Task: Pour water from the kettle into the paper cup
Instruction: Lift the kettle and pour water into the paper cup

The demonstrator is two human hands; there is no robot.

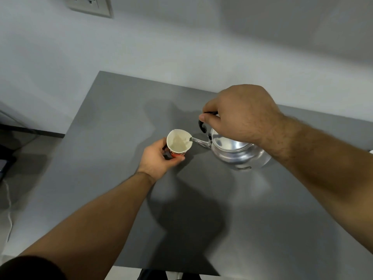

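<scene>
A silver metal kettle (236,151) with a black handle hangs tilted above the grey table (201,219). My right hand (240,116) grips that handle from above. The thin spout reaches left and its tip rests over the rim of the paper cup (179,142). The cup is white inside with a red and dark printed outside, and pale liquid shows in it. My left hand (159,158) wraps around the cup's lower left side and holds it on the table.
The table's left edge runs diagonally past the cup, with a light floor and a white cable (9,209) beyond it. A wall socket (90,6) sits high on the pale wall behind. A dark object (12,130) stands at the far left.
</scene>
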